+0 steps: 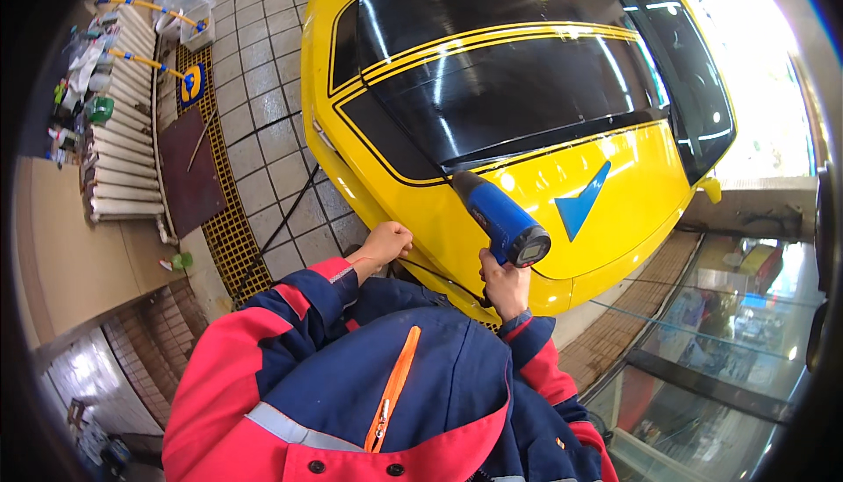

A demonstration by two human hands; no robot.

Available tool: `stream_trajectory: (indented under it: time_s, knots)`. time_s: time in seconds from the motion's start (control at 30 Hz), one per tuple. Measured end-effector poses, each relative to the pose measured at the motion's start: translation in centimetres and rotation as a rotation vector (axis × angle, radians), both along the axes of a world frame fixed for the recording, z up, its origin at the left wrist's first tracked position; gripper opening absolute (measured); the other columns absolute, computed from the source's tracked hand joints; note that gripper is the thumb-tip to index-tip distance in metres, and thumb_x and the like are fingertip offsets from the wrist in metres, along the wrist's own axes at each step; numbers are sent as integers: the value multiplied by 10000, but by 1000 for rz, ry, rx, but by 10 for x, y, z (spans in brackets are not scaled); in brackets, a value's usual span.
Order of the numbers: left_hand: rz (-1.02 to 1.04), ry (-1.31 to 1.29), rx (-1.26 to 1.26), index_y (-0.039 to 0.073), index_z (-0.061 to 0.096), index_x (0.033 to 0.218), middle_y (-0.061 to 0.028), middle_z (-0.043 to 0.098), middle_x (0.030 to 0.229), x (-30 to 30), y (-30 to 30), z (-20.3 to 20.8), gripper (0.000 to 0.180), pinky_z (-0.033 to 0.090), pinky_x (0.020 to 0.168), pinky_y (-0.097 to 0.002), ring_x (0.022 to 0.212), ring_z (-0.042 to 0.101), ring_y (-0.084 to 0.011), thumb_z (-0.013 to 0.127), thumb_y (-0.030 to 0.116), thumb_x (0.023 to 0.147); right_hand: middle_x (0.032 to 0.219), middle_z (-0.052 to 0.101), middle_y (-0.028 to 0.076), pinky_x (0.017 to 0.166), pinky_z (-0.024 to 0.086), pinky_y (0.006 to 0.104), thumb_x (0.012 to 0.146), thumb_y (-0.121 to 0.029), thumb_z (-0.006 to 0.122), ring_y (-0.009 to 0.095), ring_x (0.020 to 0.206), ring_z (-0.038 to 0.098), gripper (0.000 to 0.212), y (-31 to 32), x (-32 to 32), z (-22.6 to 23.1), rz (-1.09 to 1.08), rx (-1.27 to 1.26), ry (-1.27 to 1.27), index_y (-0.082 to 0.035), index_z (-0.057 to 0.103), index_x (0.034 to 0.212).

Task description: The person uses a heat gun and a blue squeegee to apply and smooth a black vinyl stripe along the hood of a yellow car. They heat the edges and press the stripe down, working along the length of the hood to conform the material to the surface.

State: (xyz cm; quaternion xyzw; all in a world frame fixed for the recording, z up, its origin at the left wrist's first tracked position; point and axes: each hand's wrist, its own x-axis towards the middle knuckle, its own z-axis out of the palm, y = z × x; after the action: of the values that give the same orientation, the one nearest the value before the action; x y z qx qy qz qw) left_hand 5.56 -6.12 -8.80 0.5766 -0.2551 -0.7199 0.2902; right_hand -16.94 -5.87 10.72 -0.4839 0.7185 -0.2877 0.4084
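My right hand [507, 285] is wrapped round the handle of a blue and black heat gun [499, 216]. The gun's dark nozzle points away from me, over the corner of the glossy black panel on the yellow car [544, 254]. My left hand [386, 244] is closed beside the car's near left edge; whatever its fingers hold, if anything, is hidden. A blue angular plastic scraper [583, 205] lies on the yellow bodywork, to the right of the heat gun. Black film-like panels [509, 87] with yellow and black stripes cover the middle of the bodywork.
On the left, a yellow floor grating [230, 245] runs along a tiled floor [261, 87], with a dark cable [294, 205] across it. A white radiator [123, 166] stands behind a maroon board [190, 175]. Glass panels [702, 377] are at the lower right.
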Motion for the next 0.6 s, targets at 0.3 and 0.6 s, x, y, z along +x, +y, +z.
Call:
stream_trajectory:
  time_s: [0.3,0.6]
  knots:
    - [28,56,-25,4,712,1109,-82,741,973,8,-13,-5,202,595,733,-295,815,715,-163,649,170,1012,754,693,76,577,527,357,949,-127,743,182,624,659,216,-25,12,-11,76,31,93,11,687,1105]
    - [46,42,-74,-20,733,1013,-95,750,907,8,-30,-10,211,572,699,-305,758,712,-175,633,165,999,734,685,84,614,539,363,927,-121,745,193,638,664,189,-27,16,-10,26,60,76,-1,685,1060]
